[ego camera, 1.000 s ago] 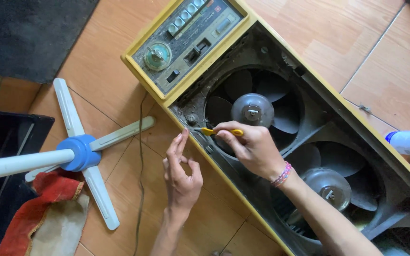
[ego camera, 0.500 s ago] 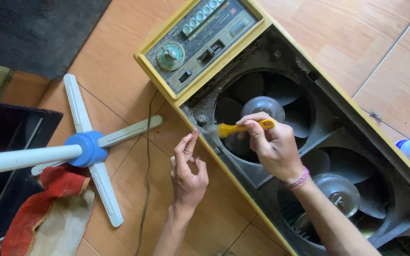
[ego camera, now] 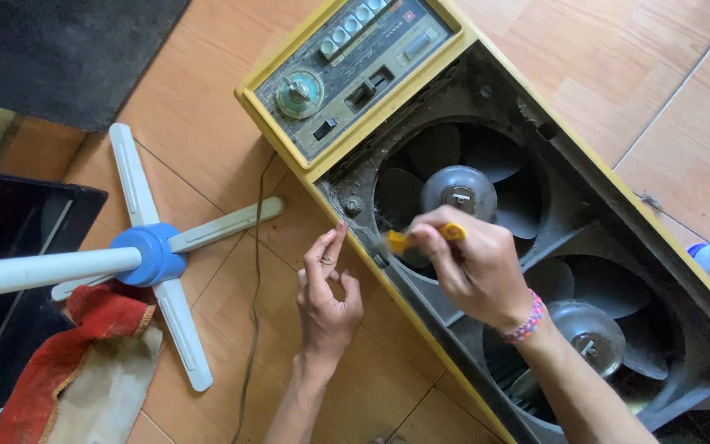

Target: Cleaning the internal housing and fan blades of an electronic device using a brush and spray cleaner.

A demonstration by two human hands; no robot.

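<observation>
— Item held, right hand?
— My fingers are closed around a small yellow-handled tool, its tip at the dirty inner frame of the yellow twin-fan unit, beside the upper fan blades.
— Left hand?
— Holding nothing, fingers loosely curled, fingertips touching the unit's yellow edge.
— Nearby?
— Control panel; white-and-blue cross stand; red cloth.

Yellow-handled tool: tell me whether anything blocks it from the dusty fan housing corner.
Nothing visible does. The right hand holds the yellow-handled tool at the fan housing edge, grille off. The left hand rests beside the frame, clear of it.
</observation>
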